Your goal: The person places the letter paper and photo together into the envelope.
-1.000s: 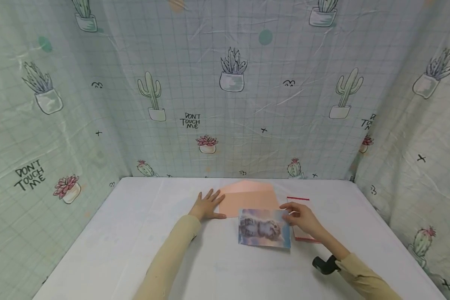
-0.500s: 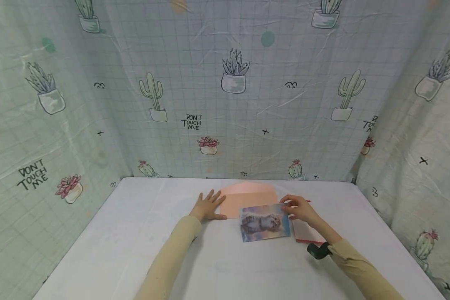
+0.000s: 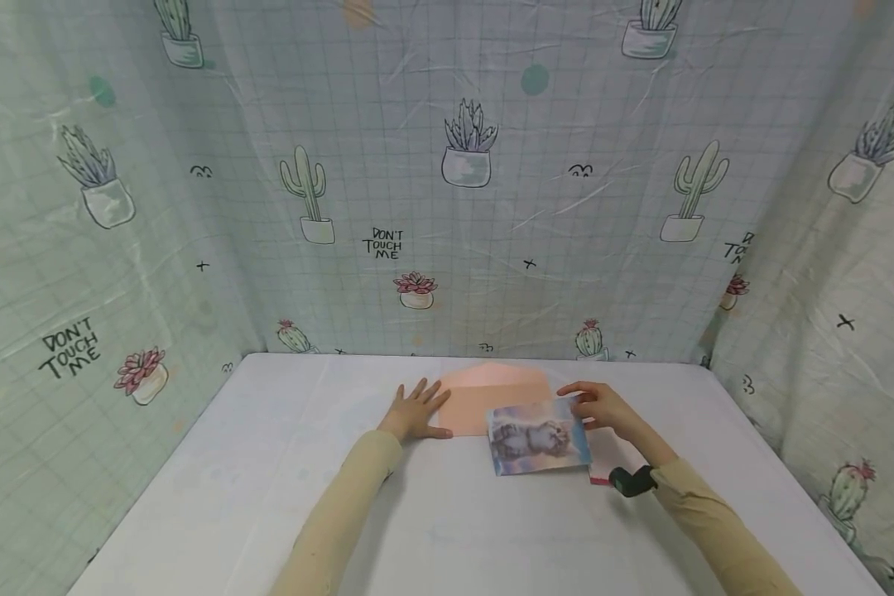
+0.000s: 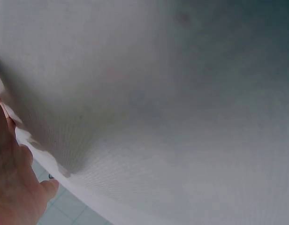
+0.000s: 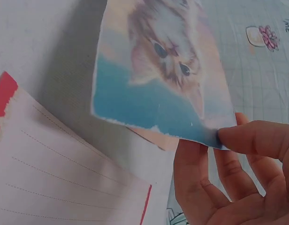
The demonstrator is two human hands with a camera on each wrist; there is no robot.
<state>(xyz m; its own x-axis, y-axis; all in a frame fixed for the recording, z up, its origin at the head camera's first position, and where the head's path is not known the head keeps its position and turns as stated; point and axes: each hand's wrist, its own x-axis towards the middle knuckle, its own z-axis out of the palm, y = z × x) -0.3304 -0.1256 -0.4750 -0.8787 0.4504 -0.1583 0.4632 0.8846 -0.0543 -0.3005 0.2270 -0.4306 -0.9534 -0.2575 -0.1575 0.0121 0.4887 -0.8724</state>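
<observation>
My right hand [image 3: 599, 407] pinches the far right corner of a cat picture card [image 3: 540, 438] and holds it tilted just above the white table [image 3: 268, 463]. The right wrist view shows the thumb [image 5: 257, 138] on the card [image 5: 163, 79], fingers underneath. Behind the card lies a peach envelope [image 3: 477, 396] with its flap open. My left hand [image 3: 415, 410] rests flat on the envelope's left end, fingers spread. A red-edged lined sheet [image 3: 611, 454] lies under my right forearm; it also shows in the right wrist view [image 5: 60, 178].
Cactus-print cloth [image 3: 447, 182] walls the table at the back and both sides. A black wrist strap [image 3: 629, 480] sits on my right arm. The left wrist view shows only the white tabletop [image 4: 172, 103] and part of my palm [image 4: 13, 187].
My right hand has carried the cat card to the right and farther back, toward the envelope. The left hand has stayed on the envelope.
</observation>
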